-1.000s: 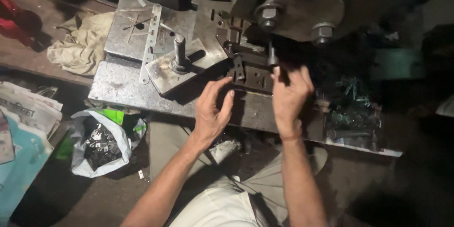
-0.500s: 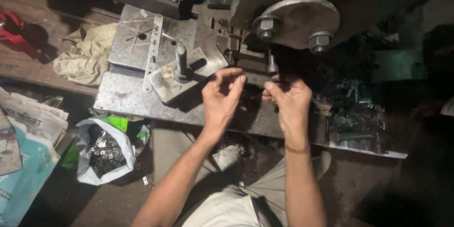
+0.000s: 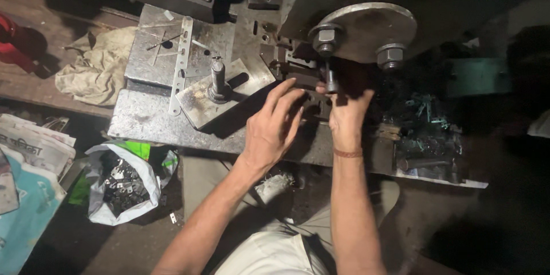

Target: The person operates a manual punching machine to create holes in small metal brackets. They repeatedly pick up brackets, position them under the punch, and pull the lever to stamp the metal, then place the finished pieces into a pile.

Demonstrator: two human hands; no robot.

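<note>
My left hand (image 3: pixel 275 129) reaches over the front of the grey steel press table (image 3: pixel 143 117), fingers spread toward the dark die block (image 3: pixel 306 89) under the ram. My right hand (image 3: pixel 346 114) is right beside it, fingers curled at the die below a vertical bolt (image 3: pixel 330 77); what they pinch is hidden in shadow. Above them hangs a round steel plate (image 3: pixel 366 26) with two big hex nuts. A square plate with an upright post (image 3: pixel 217 83) lies left of my hands.
A perforated metal strip (image 3: pixel 180 63) lies on the table. A dirty rag (image 3: pixel 94 71) sits at the left. On the floor are a white bag of small metal parts (image 3: pixel 120 186) and newspapers (image 3: pixel 28 149). Scrap metal (image 3: pixel 427 120) is piled at the right.
Both hands pulled together in front of the die, then pushed forward into it again. The view shifted slightly.
</note>
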